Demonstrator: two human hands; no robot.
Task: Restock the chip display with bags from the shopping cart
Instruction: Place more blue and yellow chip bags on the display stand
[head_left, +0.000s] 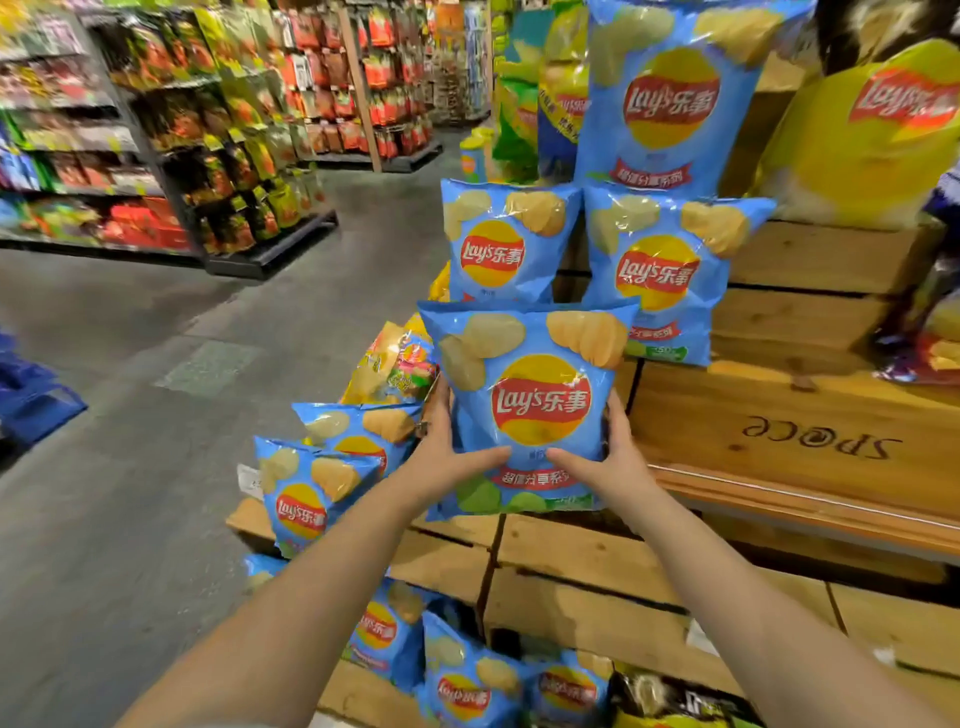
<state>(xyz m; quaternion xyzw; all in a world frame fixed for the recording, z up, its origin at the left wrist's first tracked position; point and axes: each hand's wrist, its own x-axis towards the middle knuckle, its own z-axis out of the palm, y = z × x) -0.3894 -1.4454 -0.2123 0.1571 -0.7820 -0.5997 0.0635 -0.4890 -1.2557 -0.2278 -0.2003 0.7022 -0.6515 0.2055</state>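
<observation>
- Both hands hold one blue chip bag (530, 405) upright by its lower half, its front facing the camera.
- The left hand (441, 457) grips the bag's left edge, thumb lying across the front near the red label strip; the fingers go behind the bag.
- The right hand (613, 457) grips the right edge in the same way, thumb pointing inward across the front.
- The bag's bottom edge sits at the front lip of a wooden crate display (779, 431); whether it rests on the wood or is just above it is hard to tell.
- Behind it two more blue bags stand side by side on a higher step, the left one (506, 241) and the right one (667, 275), with a much larger blue bag (670, 98) above them.
- Lower left, a stack of blue bags (311, 493) leans against the crates, and more lie at the bottom (467, 680).
- Snack shelves (156, 130) line the aisle across the grey floor (130, 389).
</observation>
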